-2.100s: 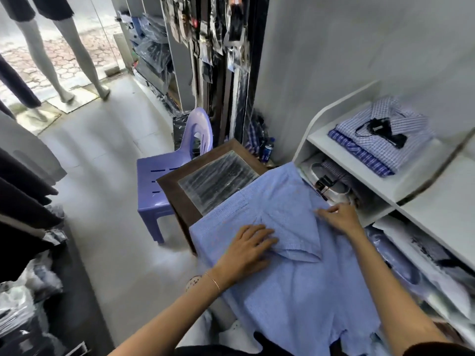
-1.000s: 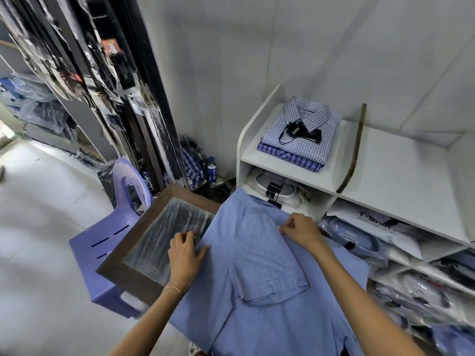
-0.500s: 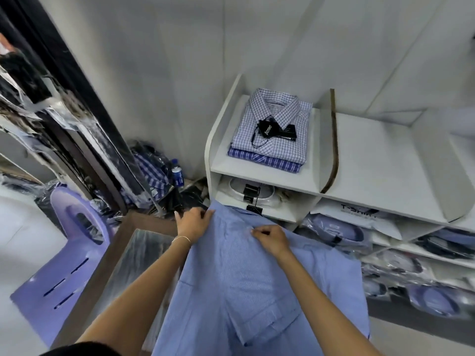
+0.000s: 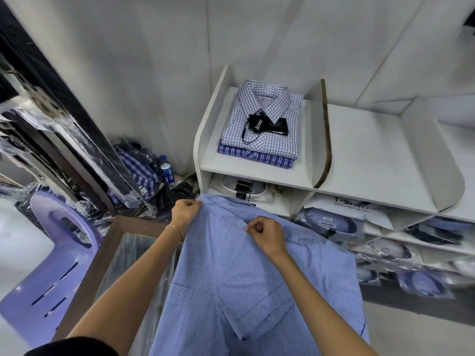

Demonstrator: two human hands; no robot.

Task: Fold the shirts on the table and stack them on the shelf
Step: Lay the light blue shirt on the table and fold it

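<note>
Head view, the only one: both hands have moved up to the top edge of the light blue shirt (image 4: 231,278), which lies flat on the table (image 4: 108,242) w/ its collar end toward the shelf (image 4: 257,170). A couple of secs ago they lay flat, palms pressing the folded-in sleeve; now the left hand (image 4: 183,213) is curled tight, pinching the fabric at the far left shoulder corner, and the right hand (image 4: 264,233) is fisted round a bunch of cloth near the collar, approx mid-shirt. The sleeve stays tucked across the back, lower centre, so the side fold looks done on the left. Right side of the shirt still spreads wide toward the bagged shirts, so that half probably isn't folded in yet. The change of grip suggests the person is about to lift or pull the top edge, either to tension it or to fold lengthwise. Two folded shirts (image 4: 262,132), checked over striped, already sit on the shelf's top-left bay, so the stack spot is ready & the blue one is still mid-fold.
</note>
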